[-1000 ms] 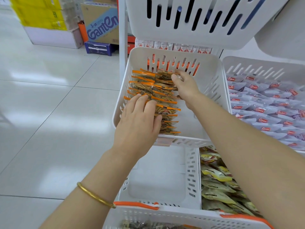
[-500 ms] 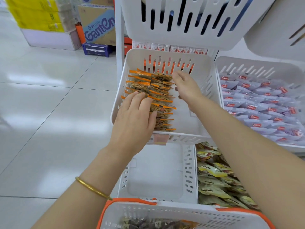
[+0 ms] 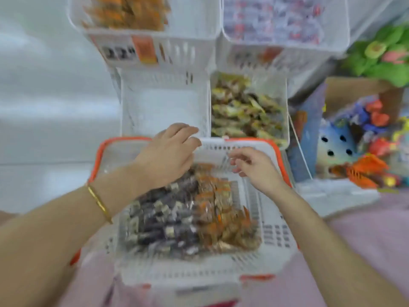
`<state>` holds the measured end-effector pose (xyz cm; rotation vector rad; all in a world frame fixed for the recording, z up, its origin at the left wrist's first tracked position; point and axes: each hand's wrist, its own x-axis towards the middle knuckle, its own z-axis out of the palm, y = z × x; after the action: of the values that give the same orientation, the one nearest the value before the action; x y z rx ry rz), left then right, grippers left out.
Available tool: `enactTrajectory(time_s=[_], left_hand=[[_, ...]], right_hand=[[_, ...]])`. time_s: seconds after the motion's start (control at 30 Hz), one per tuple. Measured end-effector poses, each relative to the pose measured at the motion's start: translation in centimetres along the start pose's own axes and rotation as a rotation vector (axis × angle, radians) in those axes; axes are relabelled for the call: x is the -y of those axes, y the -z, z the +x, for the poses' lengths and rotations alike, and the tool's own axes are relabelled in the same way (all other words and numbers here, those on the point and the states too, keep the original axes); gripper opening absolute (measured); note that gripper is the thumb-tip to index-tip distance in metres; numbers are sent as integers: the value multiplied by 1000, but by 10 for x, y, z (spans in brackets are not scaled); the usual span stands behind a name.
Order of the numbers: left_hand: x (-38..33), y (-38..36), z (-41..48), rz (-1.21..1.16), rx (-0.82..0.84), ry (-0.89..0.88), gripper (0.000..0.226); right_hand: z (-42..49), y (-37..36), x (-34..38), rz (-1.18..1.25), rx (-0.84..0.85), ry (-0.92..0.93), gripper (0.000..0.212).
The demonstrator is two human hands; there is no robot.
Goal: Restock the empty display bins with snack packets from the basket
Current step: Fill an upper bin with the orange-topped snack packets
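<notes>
Everything is showing with heavy motion blur. The basket (image 3: 199, 271), white with an orange rim, is sitting nearest the camera, in front of the stacked bins. Inside it, purple packets (image 3: 161, 222) are filling the left half and orange packets (image 3: 221, 218) are lying against them toward the right. A strip of bare floor is showing along the basket's right wall.

The left hand (image 3: 168, 156) is hovering palm down over the basket's far-left part. Its fingers (image 3: 186, 129) are lying close together, only slightly bent, and reaching past the far rim. Whether they are touching the rim cannot be told through the blur. The heel of the hand is hanging above the far end of the purple packets. A gold bangle (image 3: 99, 201) is circling that wrist.

The right hand (image 3: 256, 167) is hanging over the basket's far-right part, just inside the far rim. Its fingers (image 3: 240, 159) are loosely curled, thumb near the forefinger, and nothing is showing between them.

Just beyond the basket's far rim, the lower left bin (image 3: 163, 107) is standing empty. Yellow packets (image 3: 245, 109) are filling the bin beside it on the right. Above, the upper left bin (image 3: 194, 23) is holding orange packets along its left side, and the upper right bin (image 3: 332, 25) is holding white and red ones. A blurred label (image 3: 130, 52) is hanging on the upper left bin's front. Coloured toys (image 3: 363, 138) are lying off to the right.
</notes>
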<state>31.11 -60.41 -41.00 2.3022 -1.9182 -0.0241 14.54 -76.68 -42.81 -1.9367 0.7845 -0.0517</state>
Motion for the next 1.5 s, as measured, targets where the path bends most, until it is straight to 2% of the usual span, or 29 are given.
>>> enactTrajectory(time_s=[0.07, 0.17, 0.27, 0.37, 0.43, 0.57, 0.67, 0.8, 0.9, 1.0, 1.13, 1.33, 1.4, 1.5], left_hand=[[-24, -25, -14, -33, 87, 21, 32], [-42, -43, -26, -106, 158, 113, 30], [-45, -50, -30, -96, 151, 82, 29], [-48, -52, -29, -116, 151, 92, 30], [-51, -54, -26, -146, 159, 112, 31], [-57, -56, -20, -193, 199, 117, 34], [-58, -57, -17, -208, 218, 110, 36], [-58, -56, -13, -237, 244, 127, 35], [-57, -55, -12, -262, 276, 141, 35], [-57, -52, -12, -287, 300, 152, 34], [-57, -48, -14, -322, 286, 166, 33], [-53, -45, -21, -305, 315, 170, 35], [-54, -40, -20, -357, 341, 210, 42], [-57, -25, -16, -574, 461, 246, 73]], right_hand=[[-7, -10, -50, -127, 92, -143, 21], [-11, -25, -101, -344, 179, -221, 25], [-12, -41, -130, -609, 349, -254, 48], [-15, -56, -150, -819, 652, -270, 68], [-19, -63, -160, -952, 736, -189, 62], [-29, -69, -170, -1114, 596, -3, 28], [-27, -64, -162, -1018, 548, 33, 6], [-14, -44, -136, -770, 462, -70, 13], [-12, -38, -118, -782, 405, 27, 14], [-13, -41, -100, -750, 417, 114, 9], [-14, -45, -81, -747, 464, 142, 27], [-12, -30, -60, -871, 541, 164, 24], [-9, -19, -39, -815, 525, 171, 21], [-8, 3, 4, -582, 491, 181, 20]])
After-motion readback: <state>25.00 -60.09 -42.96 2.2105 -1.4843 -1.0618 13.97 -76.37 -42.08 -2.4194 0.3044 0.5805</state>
